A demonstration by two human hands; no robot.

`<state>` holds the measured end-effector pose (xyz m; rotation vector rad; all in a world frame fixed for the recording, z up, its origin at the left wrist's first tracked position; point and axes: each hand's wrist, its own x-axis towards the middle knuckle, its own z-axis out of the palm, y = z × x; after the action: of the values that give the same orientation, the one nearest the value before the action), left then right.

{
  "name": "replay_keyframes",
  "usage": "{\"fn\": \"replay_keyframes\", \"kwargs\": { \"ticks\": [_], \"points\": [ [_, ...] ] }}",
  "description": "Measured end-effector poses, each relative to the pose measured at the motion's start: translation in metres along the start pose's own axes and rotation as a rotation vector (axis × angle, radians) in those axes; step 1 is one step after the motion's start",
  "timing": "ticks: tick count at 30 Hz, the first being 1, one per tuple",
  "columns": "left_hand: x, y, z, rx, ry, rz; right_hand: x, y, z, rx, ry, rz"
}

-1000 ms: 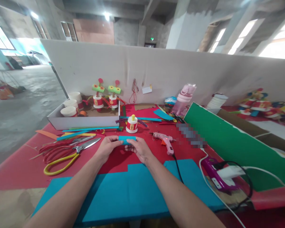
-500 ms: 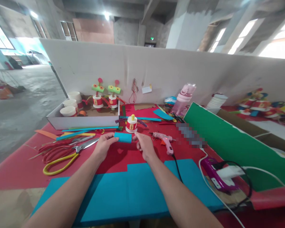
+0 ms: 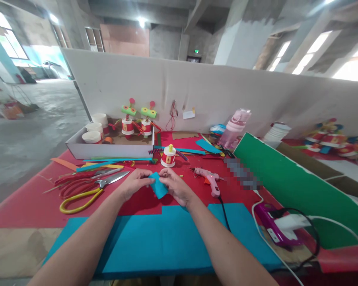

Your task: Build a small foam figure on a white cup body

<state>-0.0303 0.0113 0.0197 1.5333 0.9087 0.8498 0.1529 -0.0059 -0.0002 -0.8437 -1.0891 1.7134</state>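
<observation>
Both the left hand point(image 3: 135, 184) and the right hand point(image 3: 178, 187) are clamped by the fingertips on a small blue paper point(image 3: 159, 186), close together in the head view. The paper is tilted, one corner pointing down, above the red worktop point(image 3: 193, 200) and in front of a cup figure point(image 3: 168, 157) with coiled arms. Yellow-handled shears point(image 3: 82, 203) lie near the left hand, blades towards it. A pink glue gun point(image 3: 212, 181) lies to the right of the right hand, its black cord point(image 3: 224, 216) running down over a blue sheet point(image 3: 167, 246). Behind, at left, a white box point(image 3: 110, 151) holds cups point(image 3: 91, 138) and two green-headed figures point(image 3: 127, 126).
</observation>
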Motion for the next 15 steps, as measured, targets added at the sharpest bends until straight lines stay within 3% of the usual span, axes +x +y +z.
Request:
{"fn": "replay_keyframes", "kwargs": {
  "ticks": [15],
  "points": [
    [-0.0007,0.0005,0.0021,-0.046,-0.003,-0.070,-0.0015,0.0036,0.0003,-0.093,-0.044,-0.032]
  ]
}}
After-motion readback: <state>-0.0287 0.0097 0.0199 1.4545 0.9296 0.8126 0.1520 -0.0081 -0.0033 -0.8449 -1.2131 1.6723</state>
